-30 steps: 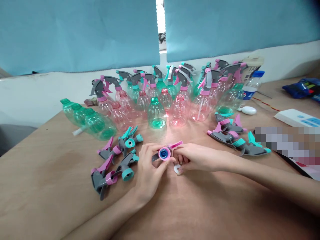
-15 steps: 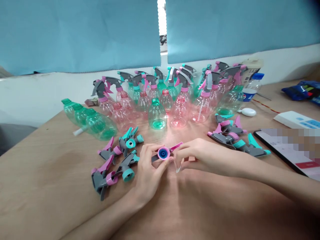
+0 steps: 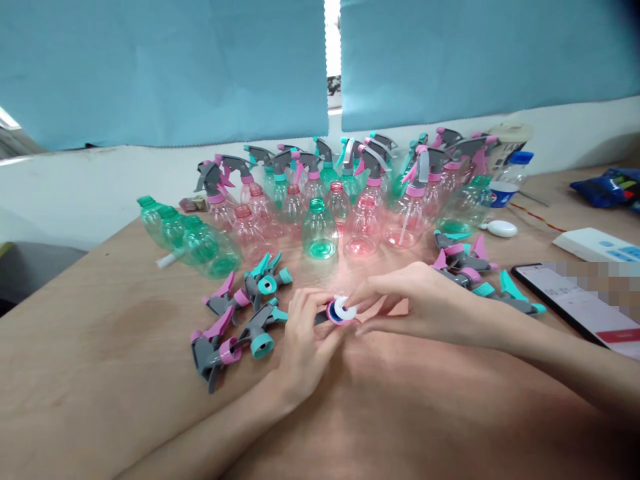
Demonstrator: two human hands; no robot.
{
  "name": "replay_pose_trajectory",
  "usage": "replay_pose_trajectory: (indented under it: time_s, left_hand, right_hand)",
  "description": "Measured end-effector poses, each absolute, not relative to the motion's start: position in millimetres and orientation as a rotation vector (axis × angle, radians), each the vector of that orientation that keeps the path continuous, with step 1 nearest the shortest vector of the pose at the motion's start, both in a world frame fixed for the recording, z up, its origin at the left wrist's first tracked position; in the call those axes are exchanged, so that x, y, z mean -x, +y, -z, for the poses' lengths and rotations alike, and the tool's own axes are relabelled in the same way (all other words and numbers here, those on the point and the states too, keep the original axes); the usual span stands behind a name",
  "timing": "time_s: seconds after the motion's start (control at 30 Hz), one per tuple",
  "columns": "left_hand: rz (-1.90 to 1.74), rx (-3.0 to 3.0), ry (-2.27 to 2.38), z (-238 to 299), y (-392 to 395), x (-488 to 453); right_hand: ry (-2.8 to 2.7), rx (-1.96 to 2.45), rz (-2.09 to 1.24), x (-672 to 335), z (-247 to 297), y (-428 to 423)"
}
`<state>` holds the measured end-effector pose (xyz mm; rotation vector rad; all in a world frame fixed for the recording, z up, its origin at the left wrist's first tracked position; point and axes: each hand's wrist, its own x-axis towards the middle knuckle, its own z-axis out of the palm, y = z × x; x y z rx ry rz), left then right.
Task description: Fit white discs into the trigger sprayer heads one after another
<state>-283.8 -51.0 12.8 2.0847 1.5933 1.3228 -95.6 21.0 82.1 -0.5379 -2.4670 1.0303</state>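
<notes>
My left hand (image 3: 306,340) is closed around a grey spray-trigger head with a pink collar (image 3: 334,315), its open end turned up toward me. My right hand (image 3: 400,303) pinches a small white ring washer (image 3: 345,308) and holds it right over the pink collar's mouth. Both hands rest on the wooden table (image 3: 350,413), close in front of me.
Loose trigger heads in grey, pink and teal lie at left (image 3: 240,320) and at right (image 3: 475,273). Behind them stand several pink and green clear bottles (image 3: 320,230), some capped; green bottles (image 3: 193,237) lie on their sides. A phone (image 3: 575,303) lies at right.
My right hand picked the white washer up from the table and brought it onto the pink collar. The view shifted slightly to the left and up.
</notes>
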Motion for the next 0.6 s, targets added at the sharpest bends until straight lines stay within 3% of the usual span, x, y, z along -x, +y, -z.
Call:
replay_pose_trajectory:
  time_s: [0.3, 0.6]
  left_hand:
    - [-1.272, -2.106, 1.534, -16.4, -52.9, 282.5]
    - [-1.243, -2.306, 1.471, -18.5, -54.1, 281.3]
  right_hand:
    - [-2.211, 0.603, -1.224, 98.5, -78.0, 20.0]
    - [-2.353, 0.609, -0.847, 107.3, -66.9, 13.4]
